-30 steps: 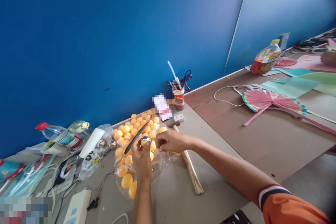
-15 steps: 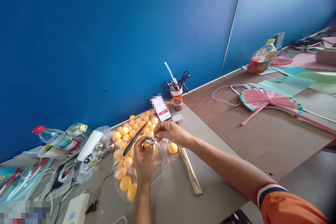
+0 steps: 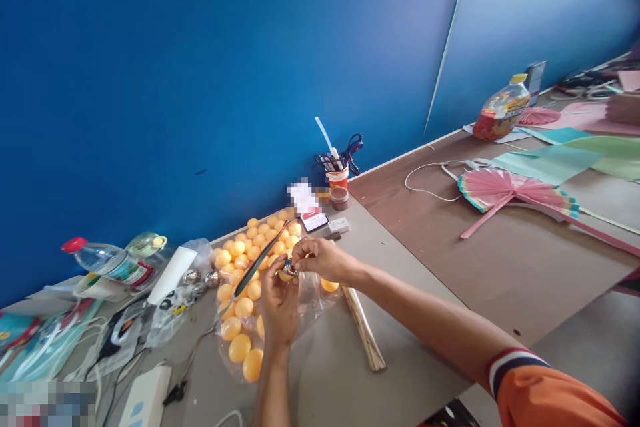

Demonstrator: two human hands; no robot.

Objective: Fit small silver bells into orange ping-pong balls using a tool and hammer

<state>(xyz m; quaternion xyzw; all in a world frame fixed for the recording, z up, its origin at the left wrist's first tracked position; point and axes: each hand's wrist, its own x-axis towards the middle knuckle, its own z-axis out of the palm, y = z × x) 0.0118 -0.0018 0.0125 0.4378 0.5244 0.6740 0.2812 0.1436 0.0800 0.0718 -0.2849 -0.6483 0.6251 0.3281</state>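
In the head view, my left hand (image 3: 281, 310) grips a small yellow-orange ball (image 3: 287, 272) between thumb and fingers. Its upper part carries a dark, shiny silvery covering. My right hand (image 3: 320, 260) has thumb and index finger pinched together at the covered top of the ball, touching it; whatever is between those fingertips is too small to make out. Beneath both hands lies a clear plastic bag (image 3: 311, 303) with several orange balls (image 3: 244, 307). A dark striped strap (image 3: 253, 268) stretches across the bag. One more orange ball (image 3: 329, 285) shows under my right wrist.
A wooden stick (image 3: 366, 337) lies right of the bag. Behind stand a phone (image 3: 313, 220), a small lidded tub (image 3: 339, 198) and a cup of pens (image 3: 337, 177). Leftward are a bottle (image 3: 113, 263), cables and a power strip (image 3: 146, 397). A pink paper fan (image 3: 510, 190) lies right.
My right hand has moved down and slightly left, its fingertips now meeting the top of the ball. My left hand has shifted a little right with the ball.
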